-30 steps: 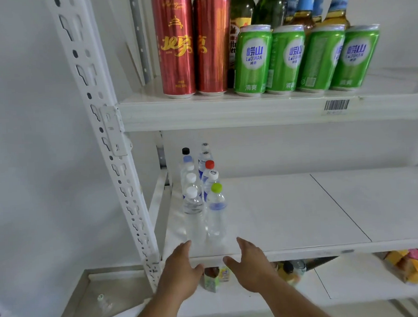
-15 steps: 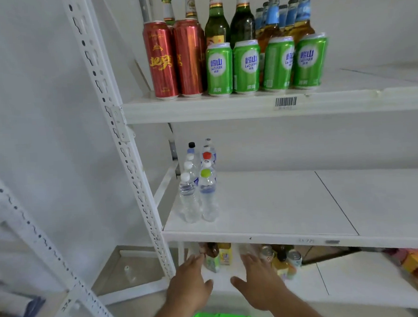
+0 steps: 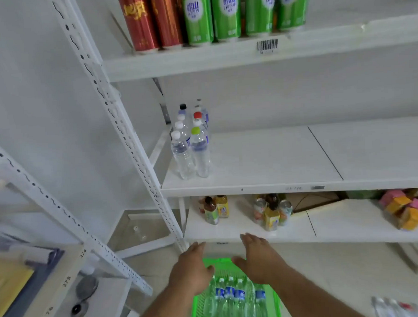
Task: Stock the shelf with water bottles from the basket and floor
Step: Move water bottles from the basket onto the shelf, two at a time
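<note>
While both hands hover open-fingered (grip empty) over the green basket, the middle shelf lies wide

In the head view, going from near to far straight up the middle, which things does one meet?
Green basket of water bottles → the two hands, left hand and right hand → lowest shelf's drinks → middle shelf's water bottles → top shelf's green cans.
</note>
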